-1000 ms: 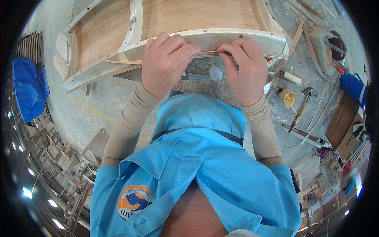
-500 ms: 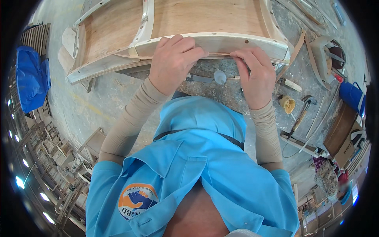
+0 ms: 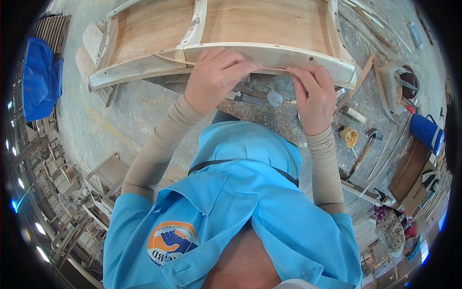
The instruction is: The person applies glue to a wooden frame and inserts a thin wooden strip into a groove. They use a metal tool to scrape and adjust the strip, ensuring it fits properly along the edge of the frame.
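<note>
A thin, pale wooden strip (image 3: 275, 70) stretches between my two hands along the near edge of a curved wooden furniture frame (image 3: 269, 54). My left hand (image 3: 214, 79) pinches it with thumb and fingers. The strip's left end sticks out past that hand, across the frame's face. On the other side, my right hand (image 3: 315, 98) pinches the strip's right part, its fingertips close to the frame's lower edge. Plywood panels (image 3: 262, 21) fill the frame, and small round dark spots dot its rails.
On the floor at right are a hammer (image 3: 364, 151), a yellowish cup (image 3: 349, 137), a wood-handled tool (image 3: 353, 114) and a blue container (image 3: 427, 133). A knife-like blade (image 3: 252, 99) and a translucent round piece (image 3: 275, 98) lie below the frame. Blue sheeting (image 3: 41, 82) hangs at left.
The view has shifted slightly, so the frame and floor items sit further right. Both hands keep their pinch on the strip, whose left end now lies a little higher against the frame.
</note>
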`<action>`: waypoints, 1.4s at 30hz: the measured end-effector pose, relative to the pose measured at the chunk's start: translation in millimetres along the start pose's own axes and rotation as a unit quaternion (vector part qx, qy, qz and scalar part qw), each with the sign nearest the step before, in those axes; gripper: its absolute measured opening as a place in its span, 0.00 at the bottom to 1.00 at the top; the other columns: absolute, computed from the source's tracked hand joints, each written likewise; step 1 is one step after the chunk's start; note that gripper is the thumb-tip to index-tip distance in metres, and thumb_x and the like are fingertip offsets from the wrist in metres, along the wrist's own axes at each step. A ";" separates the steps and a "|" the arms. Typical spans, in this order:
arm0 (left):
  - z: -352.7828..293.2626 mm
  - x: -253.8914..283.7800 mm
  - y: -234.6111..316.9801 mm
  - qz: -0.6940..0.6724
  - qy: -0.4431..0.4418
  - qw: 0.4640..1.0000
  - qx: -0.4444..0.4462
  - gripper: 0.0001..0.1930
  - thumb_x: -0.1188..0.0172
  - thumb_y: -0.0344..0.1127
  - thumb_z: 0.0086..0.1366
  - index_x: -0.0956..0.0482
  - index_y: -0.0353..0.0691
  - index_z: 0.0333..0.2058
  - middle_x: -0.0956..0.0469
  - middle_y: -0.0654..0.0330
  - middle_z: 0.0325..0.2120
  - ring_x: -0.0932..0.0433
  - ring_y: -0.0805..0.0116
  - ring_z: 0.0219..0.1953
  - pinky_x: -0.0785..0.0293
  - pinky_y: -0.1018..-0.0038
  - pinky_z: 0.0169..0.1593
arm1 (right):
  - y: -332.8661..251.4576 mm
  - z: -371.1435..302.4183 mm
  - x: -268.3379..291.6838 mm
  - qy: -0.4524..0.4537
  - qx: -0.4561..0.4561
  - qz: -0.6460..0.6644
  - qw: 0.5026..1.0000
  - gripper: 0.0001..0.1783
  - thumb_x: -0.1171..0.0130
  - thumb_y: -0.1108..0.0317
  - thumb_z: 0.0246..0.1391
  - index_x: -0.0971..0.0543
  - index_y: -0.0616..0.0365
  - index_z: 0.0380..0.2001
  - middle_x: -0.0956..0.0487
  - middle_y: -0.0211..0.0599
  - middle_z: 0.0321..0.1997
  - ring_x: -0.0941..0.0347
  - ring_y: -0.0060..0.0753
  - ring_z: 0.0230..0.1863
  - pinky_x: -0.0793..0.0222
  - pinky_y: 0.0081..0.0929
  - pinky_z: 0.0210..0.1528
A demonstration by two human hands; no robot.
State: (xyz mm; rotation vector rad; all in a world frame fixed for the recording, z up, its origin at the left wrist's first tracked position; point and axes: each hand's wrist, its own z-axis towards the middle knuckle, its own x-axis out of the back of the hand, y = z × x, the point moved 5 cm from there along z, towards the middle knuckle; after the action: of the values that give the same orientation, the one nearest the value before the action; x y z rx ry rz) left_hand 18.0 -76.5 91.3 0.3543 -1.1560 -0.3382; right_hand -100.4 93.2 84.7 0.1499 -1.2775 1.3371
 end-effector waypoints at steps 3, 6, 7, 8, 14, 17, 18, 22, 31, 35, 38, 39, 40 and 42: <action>-10.7 17.7 -5.5 0.026 0.024 0.999 0.020 0.14 0.29 0.28 0.51 0.14 0.46 0.39 0.21 0.65 0.33 0.24 0.63 0.38 0.30 0.68 0.45 | 0.7 -0.3 -2.4 0.011 0.008 -0.003 1.000 0.10 0.34 0.75 0.48 0.16 0.53 0.37 0.23 0.33 0.35 0.27 0.40 0.37 0.30 0.35 0.39; -19.2 30.8 -16.6 0.062 0.036 0.996 0.049 0.13 0.29 0.30 0.51 0.15 0.46 0.37 0.22 0.66 0.33 0.25 0.63 0.39 0.31 0.68 0.45 | -6.6 3.0 -0.8 0.013 0.019 -0.005 1.000 0.11 0.33 0.75 0.47 0.15 0.54 0.36 0.23 0.32 0.35 0.28 0.40 0.37 0.31 0.35 0.39; -21.9 34.1 -19.5 0.069 0.037 0.995 0.059 0.12 0.29 0.31 0.52 0.15 0.47 0.37 0.22 0.67 0.33 0.25 0.64 0.39 0.32 0.68 0.45 | -9.8 4.3 -1.4 0.013 0.024 0.000 1.000 0.11 0.33 0.75 0.46 0.15 0.54 0.37 0.23 0.32 0.35 0.28 0.39 0.36 0.31 0.34 0.38; -24.1 36.7 -22.3 0.076 0.038 0.994 0.069 0.11 0.29 0.33 0.52 0.15 0.49 0.36 0.23 0.69 0.33 0.26 0.65 0.39 0.33 0.68 0.46 | -12.4 5.8 -3.3 0.013 0.029 0.006 0.999 0.12 0.33 0.75 0.46 0.15 0.54 0.37 0.23 0.32 0.34 0.28 0.39 0.36 0.31 0.34 0.38; -29.3 38.5 -30.0 0.055 0.031 0.996 0.058 0.09 0.28 0.29 0.50 0.14 0.45 0.32 0.23 0.65 0.30 0.27 0.62 0.36 0.32 0.67 0.42 | -29.3 18.2 -24.8 -0.017 0.054 0.038 0.998 0.10 0.32 0.75 0.46 0.17 0.55 0.34 0.23 0.31 0.33 0.29 0.39 0.35 0.32 0.34 0.38; -31.9 36.0 -34.2 0.041 0.035 0.996 0.071 0.06 0.30 0.33 0.51 0.15 0.48 0.30 0.26 0.69 0.29 0.27 0.66 0.36 0.33 0.68 0.44 | -29.1 20.3 -33.3 -0.037 0.049 0.038 0.997 0.09 0.32 0.74 0.46 0.17 0.55 0.33 0.24 0.31 0.33 0.29 0.39 0.35 0.32 0.34 0.38; -31.5 35.5 -34.8 0.034 0.034 0.996 0.072 0.06 0.30 0.33 0.51 0.15 0.48 0.30 0.26 0.69 0.29 0.27 0.67 0.36 0.33 0.69 0.43 | -28.9 21.2 -34.0 -0.037 0.050 0.038 0.997 0.09 0.32 0.74 0.45 0.17 0.55 0.33 0.24 0.30 0.33 0.29 0.38 0.35 0.32 0.34 0.38; -30.7 35.0 -34.0 0.016 0.003 0.996 0.083 0.07 0.30 0.30 0.51 0.15 0.45 0.31 0.26 0.66 0.28 0.27 0.64 0.35 0.33 0.68 0.42 | -31.1 22.1 -34.1 -0.051 0.043 0.020 0.998 0.09 0.32 0.74 0.46 0.18 0.55 0.33 0.24 0.31 0.33 0.29 0.38 0.35 0.31 0.34 0.38; -20.3 37.4 -35.1 0.021 -0.044 0.996 0.070 0.06 0.32 0.31 0.54 0.16 0.44 0.32 0.26 0.66 0.28 0.27 0.64 0.35 0.34 0.68 0.41 | -38.1 33.6 -31.7 -0.104 0.026 0.016 0.994 0.08 0.32 0.73 0.46 0.18 0.55 0.33 0.24 0.31 0.33 0.27 0.38 0.36 0.31 0.35 0.37; -17.8 38.6 -34.9 0.033 -0.050 0.996 0.073 0.06 0.32 0.31 0.53 0.17 0.43 0.31 0.26 0.67 0.28 0.27 0.65 0.34 0.35 0.68 0.39 | -44.0 37.4 -35.9 -0.110 0.030 0.032 0.993 0.08 0.32 0.74 0.45 0.18 0.56 0.32 0.24 0.31 0.32 0.26 0.39 0.35 0.30 0.35 0.37; -19.5 36.2 -36.1 0.039 -0.057 0.995 0.065 0.08 0.32 0.31 0.50 0.17 0.43 0.32 0.27 0.66 0.28 0.27 0.66 0.34 0.35 0.69 0.39 | -42.3 38.6 -38.2 -0.121 0.027 0.042 0.991 0.08 0.32 0.75 0.45 0.18 0.56 0.31 0.24 0.32 0.31 0.26 0.39 0.34 0.30 0.35 0.36; -20.0 35.9 -35.9 0.046 -0.061 0.995 0.062 0.09 0.32 0.31 0.50 0.18 0.43 0.32 0.27 0.66 0.27 0.27 0.66 0.34 0.35 0.69 0.39 | -42.8 39.4 -38.8 -0.128 0.022 0.042 0.991 0.07 0.32 0.75 0.45 0.18 0.56 0.31 0.24 0.32 0.31 0.26 0.39 0.34 0.29 0.35 0.36; -20.2 35.5 -35.2 0.053 -0.064 0.995 0.059 0.09 0.33 0.31 0.50 0.18 0.43 0.33 0.28 0.66 0.27 0.27 0.66 0.34 0.35 0.69 0.39 | -43.5 40.8 -38.9 -0.134 0.018 0.042 0.990 0.07 0.32 0.75 0.45 0.18 0.56 0.31 0.24 0.32 0.31 0.26 0.39 0.34 0.29 0.35 0.36; -18.9 35.5 -32.7 0.058 -0.070 0.994 0.052 0.10 0.34 0.30 0.49 0.18 0.43 0.33 0.28 0.66 0.27 0.27 0.66 0.34 0.35 0.70 0.39 | -42.9 43.1 -38.4 -0.150 0.009 0.046 0.988 0.07 0.33 0.75 0.45 0.18 0.56 0.30 0.24 0.33 0.31 0.26 0.40 0.34 0.29 0.35 0.36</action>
State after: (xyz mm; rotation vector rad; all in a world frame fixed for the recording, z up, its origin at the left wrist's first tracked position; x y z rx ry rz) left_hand 46.0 -119.4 99.3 0.3565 -1.3291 -0.2036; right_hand -82.5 24.6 96.9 0.3186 -1.5394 1.4440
